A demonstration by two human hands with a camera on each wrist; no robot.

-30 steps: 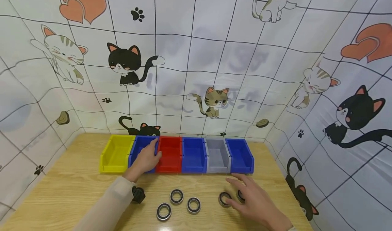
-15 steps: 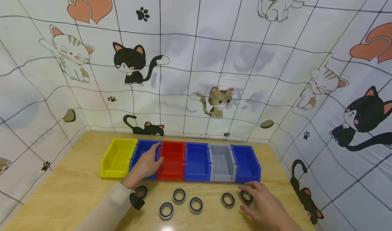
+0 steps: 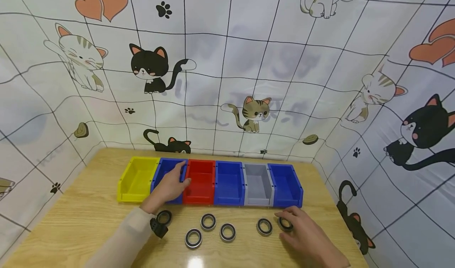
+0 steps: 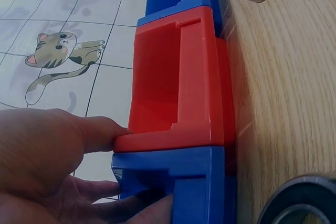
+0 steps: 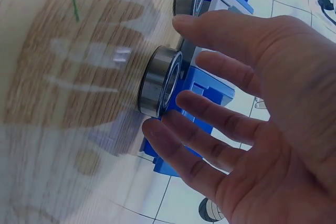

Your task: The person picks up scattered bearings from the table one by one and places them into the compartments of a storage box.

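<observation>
I see the left hand (image 3: 169,186) straddling the join between the left blue bin (image 4: 191,198) and the red bin (image 3: 200,181). Its thumb touches the red rim; its other fingers reach loosely into the blue bin, and I make out nothing held.

The right hand (image 3: 305,231) is spread, thumb well apart from the other fingers, around the rightmost bearing (image 5: 156,83), gripping nothing. That bearing lies flat on the counter (image 3: 67,232), in front of the right blue bin (image 3: 285,183). The fingertips are just beside it; I can't tell whether they touch.

Another bearing (image 3: 264,233) lies near it on the left. I count three bearings (image 3: 208,229) grouped mid-counter, plus a sixth (image 3: 164,211) next to the black device (image 3: 159,228) on the left wrist. The yellow bin (image 3: 139,181) ends the row at left.
</observation>
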